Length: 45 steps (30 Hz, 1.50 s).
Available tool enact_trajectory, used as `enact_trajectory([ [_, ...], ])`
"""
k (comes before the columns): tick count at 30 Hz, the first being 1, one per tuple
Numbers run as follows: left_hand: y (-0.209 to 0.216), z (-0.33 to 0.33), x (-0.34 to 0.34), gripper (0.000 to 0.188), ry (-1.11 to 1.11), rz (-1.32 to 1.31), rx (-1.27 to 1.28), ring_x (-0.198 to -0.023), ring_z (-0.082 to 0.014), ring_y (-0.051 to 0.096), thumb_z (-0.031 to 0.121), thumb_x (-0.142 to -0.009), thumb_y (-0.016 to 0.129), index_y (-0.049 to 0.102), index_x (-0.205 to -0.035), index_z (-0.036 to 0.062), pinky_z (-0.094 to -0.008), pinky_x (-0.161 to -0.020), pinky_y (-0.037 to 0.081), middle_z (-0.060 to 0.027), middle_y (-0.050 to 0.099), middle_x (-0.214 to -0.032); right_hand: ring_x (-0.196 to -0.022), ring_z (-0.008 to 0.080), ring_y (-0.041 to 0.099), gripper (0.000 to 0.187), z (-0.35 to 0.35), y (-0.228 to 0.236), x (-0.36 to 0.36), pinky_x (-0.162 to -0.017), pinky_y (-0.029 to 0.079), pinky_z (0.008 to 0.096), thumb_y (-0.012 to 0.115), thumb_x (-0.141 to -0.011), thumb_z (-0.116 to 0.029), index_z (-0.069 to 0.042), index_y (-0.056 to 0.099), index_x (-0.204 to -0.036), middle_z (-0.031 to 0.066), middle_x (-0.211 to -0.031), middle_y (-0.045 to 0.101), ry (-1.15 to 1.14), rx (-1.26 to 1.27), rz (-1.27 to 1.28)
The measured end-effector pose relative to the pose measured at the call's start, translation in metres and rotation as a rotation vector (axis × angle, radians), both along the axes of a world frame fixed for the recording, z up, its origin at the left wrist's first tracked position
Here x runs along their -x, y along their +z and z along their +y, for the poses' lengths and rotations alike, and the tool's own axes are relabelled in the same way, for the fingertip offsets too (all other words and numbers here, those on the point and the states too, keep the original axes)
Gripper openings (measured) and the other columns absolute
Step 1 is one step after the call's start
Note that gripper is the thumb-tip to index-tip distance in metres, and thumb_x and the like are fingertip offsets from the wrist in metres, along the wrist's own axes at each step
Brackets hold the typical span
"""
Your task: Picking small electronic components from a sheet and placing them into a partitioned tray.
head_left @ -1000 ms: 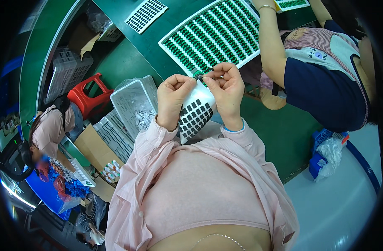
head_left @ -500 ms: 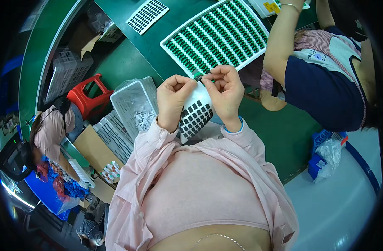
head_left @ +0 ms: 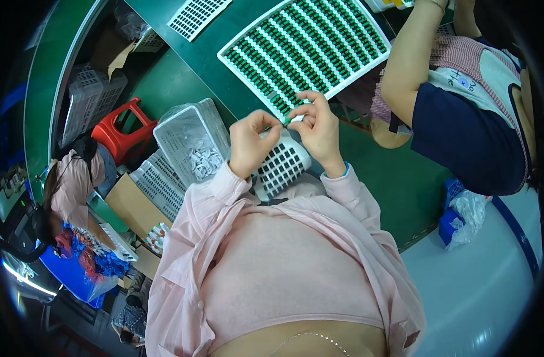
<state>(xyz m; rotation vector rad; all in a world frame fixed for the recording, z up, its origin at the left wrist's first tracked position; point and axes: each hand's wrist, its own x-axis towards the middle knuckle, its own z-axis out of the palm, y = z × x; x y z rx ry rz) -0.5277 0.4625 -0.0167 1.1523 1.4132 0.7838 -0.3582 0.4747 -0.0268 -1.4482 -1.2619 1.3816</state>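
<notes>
My left hand point(head_left: 253, 140) and my right hand point(head_left: 319, 134) meet in front of my chest, thumbs and fingers pinched. Between their fingertips is a small green part point(head_left: 287, 121), partly covered, its exact kind too small to tell. Both hands appear to grip it. Just beneath them, a white slotted basket point(head_left: 284, 163) rests close to my lap. Beyond my fingertips lies a large white tray point(head_left: 362, 71) with many small green and black parts in rows, white strips between them. The tray's near corner is right by my fingers.
A white slotted sheet point(head_left: 197, 18) lies on the green table. To my left stand a white crate point(head_left: 180, 140) with small pale pieces inside, a red stool point(head_left: 126, 132) and stacked crates. A co-worker's arm point(head_left: 412, 65) reaches in at right. Another person sits far left.
My fingers have shifted on the small part, and more green shows there now. My right fingers are lifted a little higher. The view has moved slightly.
</notes>
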Motion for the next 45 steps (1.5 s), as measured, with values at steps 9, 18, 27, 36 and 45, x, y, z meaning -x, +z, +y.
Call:
enact_trajectory([
  [9, -0.032, 0.047, 0.006, 0.009, -0.093, 0.654, -0.293, -0.072, -0.0278, 0.067, 0.014, -0.078, 0.07, 0.068, -0.084, 0.0067, -0.038, -0.064, 0.052, -0.0106, 0.069, -0.08, -0.053, 0.0029, 0.054, 0.05, -0.002, -0.005, -0.005, -0.052, 0.042, 0.0196, 0.067, -0.082, 0.006, -0.001, 0.046, -0.128, 0.0113, -0.104, 0.07, -0.022, -0.016, -0.105],
  [18, -0.042, 0.054, -0.01, 0.01, -0.126, 0.815, -0.127, -0.071, -0.0286, 0.066, 0.017, -0.077, 0.07, 0.067, -0.081, 0.0083, -0.0403, -0.062, 0.051, -0.0082, 0.067, -0.076, -0.049, 0.0012, 0.049, 0.047, -0.007, -0.005, 0.002, -0.049, 0.038, 0.0187, 0.066, -0.082, 0.006, -0.002, 0.05, -0.125, 0.01, -0.103, 0.071, -0.055, -0.008, -0.086],
  [27, -0.043, 0.046, -0.014, 0.011, -0.073, 0.853, -0.195, -0.073, -0.0303, 0.066, 0.019, -0.085, 0.064, 0.062, -0.085, 0.0091, -0.0424, -0.06, 0.05, -0.0091, 0.067, -0.078, -0.056, 0.0056, 0.058, 0.05, 0.003, -0.024, 0.015, -0.052, 0.044, 0.0216, 0.06, -0.082, 0.01, -0.002, 0.045, -0.129, 0.0148, -0.108, 0.068, -0.003, -0.064, -0.055],
  [36, -0.046, 0.054, -0.003, 0.01, -0.117, 0.862, -0.236, -0.069, -0.0301, 0.066, 0.019, -0.08, 0.067, 0.066, -0.081, 0.0087, -0.0418, -0.06, 0.051, -0.0102, 0.067, -0.076, -0.065, 0.0066, 0.059, 0.045, 0.005, -0.024, 0.009, -0.059, 0.046, 0.02, 0.056, -0.087, 0.009, 0.0, 0.044, -0.13, 0.0134, -0.111, 0.066, -0.034, 0.072, 0.088],
  [45, -0.008, 0.024, 0.031, 0.007, 0.259, -0.356, 0.335, -0.063, -0.0056, 0.059, 0.006, -0.086, 0.069, 0.066, -0.087, -0.0004, -0.0185, -0.057, 0.045, -0.0016, 0.067, -0.078, -0.083, 0.0106, 0.058, 0.05, 0.016, 0.013, 0.021, -0.069, 0.049, 0.0214, 0.061, -0.082, 0.012, 0.001, 0.045, -0.128, 0.0153, -0.113, 0.062, -0.082, 0.019, 0.487],
])
